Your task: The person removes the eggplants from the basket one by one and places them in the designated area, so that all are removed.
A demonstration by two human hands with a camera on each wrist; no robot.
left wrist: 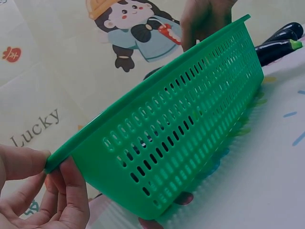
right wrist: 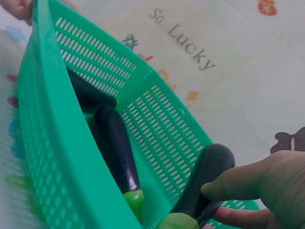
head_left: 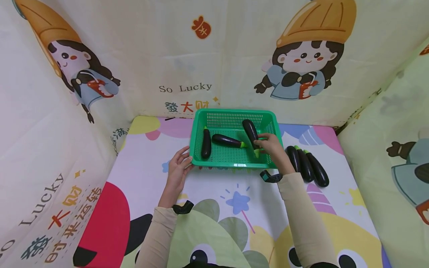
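A green plastic basket (head_left: 234, 164) with slotted walls stands toward the back of the table. My left hand (head_left: 178, 167) pinches its rim at the near left corner, thumb above and fingers below in the left wrist view. Over the basket's right part, my right hand (head_left: 270, 148) grips an eggplant (right wrist: 207, 176) between thumb and fingers, its green stem end toward me. Two more eggplants lie inside: one upright at the left (head_left: 206, 143), one lying crosswise in the middle (head_left: 228, 140). In the right wrist view, the crosswise eggplant (right wrist: 116, 148) shows its green cap.
Right of the basket, several eggplants (head_left: 306, 163) lie side by side on the table, close to my right forearm. A cartoon-printed cloth (head_left: 214, 223) covers the table. Printed fabric walls (head_left: 234, 56) rise behind it and on both sides.
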